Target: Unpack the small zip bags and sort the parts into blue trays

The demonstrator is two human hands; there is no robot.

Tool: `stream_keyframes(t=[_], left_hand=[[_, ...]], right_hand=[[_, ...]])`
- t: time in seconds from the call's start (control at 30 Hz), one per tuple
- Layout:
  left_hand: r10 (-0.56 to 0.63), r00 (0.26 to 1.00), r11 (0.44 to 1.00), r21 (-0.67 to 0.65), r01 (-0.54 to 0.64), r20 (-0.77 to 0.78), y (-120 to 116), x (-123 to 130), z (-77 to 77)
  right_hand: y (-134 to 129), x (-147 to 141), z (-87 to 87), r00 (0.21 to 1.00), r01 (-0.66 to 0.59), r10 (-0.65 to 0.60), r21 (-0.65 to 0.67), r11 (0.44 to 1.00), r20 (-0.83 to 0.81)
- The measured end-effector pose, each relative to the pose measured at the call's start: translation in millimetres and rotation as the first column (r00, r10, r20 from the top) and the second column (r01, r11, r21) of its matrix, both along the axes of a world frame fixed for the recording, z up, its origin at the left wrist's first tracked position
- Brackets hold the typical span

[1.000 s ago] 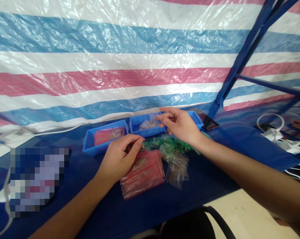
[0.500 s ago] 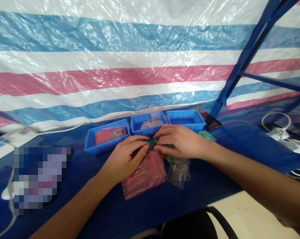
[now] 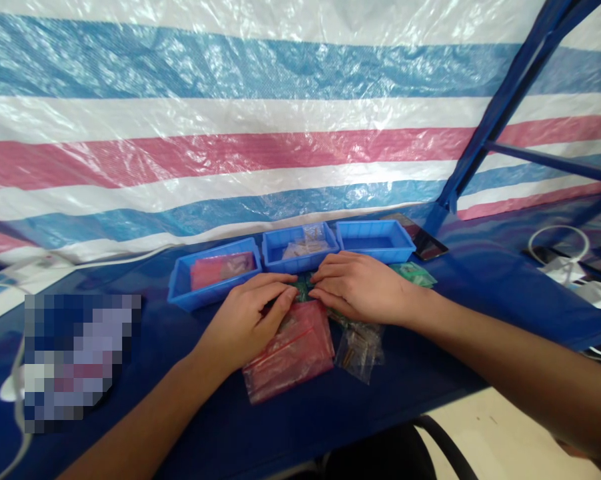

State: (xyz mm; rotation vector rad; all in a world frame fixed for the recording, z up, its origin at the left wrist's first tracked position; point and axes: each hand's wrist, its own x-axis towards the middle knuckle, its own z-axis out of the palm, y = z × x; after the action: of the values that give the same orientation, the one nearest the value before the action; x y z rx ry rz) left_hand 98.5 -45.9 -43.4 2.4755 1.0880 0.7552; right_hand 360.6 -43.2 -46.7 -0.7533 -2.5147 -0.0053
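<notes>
A green circuit board (image 3: 301, 288), mostly hidden by my fingers, lies between my hands. My left hand (image 3: 253, 310) closes on its left side, thumb and fingers pinched together. My right hand (image 3: 358, 287) has its fingers bent and pressed together at the board's right side. Below them lies a pink plastic bag (image 3: 293, 357), its upper edge touching the board area and my left thumb. A clear bag with small brass-coloured pieces (image 3: 359, 352) rests just under my right wrist. Part of what the fingers grip cannot be seen.
Behind my hands stand three blue bins: the left bin (image 3: 180, 283) with pink bags, the middle bin (image 3: 272, 248) with clear bags, and the right bin (image 3: 375, 240). A green packet (image 3: 414, 273) and a dark phone (image 3: 430, 247) lie to the right. A blue metal frame (image 3: 485, 133) rises there.
My right hand has shifted slightly, its fingers drawn closer together over the board. My left hand stays nearly in place. The view has moved a little.
</notes>
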Motion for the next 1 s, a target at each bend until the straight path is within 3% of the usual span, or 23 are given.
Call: stream_keyframes(t=[0.2,0.37,0.47,0.63,0.73,0.8,0.9,1.0], left_hand=[[0.006,0.999,0.998,0.061,-0.008,0.033,0,-1,-0.9],[-0.006,1.000,0.997,0.083,0.007,-0.004,0,-1,-1.3],[0.010,1.000,0.996,0.093,-0.009,-0.014,0,-1,-0.3],[0.026,1.000,0.992,0.124,-0.026,0.001,1,-2,0.1],[0.029,0.999,0.991,0.131,-0.032,0.019,-1,-1,0.2],[0.054,0.998,0.990,0.128,-0.058,0.031,-2,-1,0.0],[0.089,0.993,0.993,0.074,-0.095,0.073,-4,-1,-1.9],[0.119,0.978,0.993,-0.041,-0.113,0.172,-4,-2,-5.5]], right_hand=[[-2,3,13.4,0.972,-0.025,0.006,-0.081,0.996,-0.234],[-3,3,8.6,0.998,-0.054,0.051,-0.066,0.996,-0.044],[-2,1,1.9,0.997,-0.016,0.017,-0.018,1.000,0.082],[2,0,-0.8,0.996,0.013,-0.013,-0.009,1.000,0.084],[0,2,3.6,0.998,-0.004,0.000,-0.061,0.998,-0.057],[-4,2,8.7,0.972,-0.049,0.017,-0.129,0.990,-0.234],[-10,1,16.3,0.862,-0.133,-0.027,-0.277,0.952,-0.507],[-11,-1,18.5,0.761,-0.206,-0.119,-0.411,0.888,-0.638]])
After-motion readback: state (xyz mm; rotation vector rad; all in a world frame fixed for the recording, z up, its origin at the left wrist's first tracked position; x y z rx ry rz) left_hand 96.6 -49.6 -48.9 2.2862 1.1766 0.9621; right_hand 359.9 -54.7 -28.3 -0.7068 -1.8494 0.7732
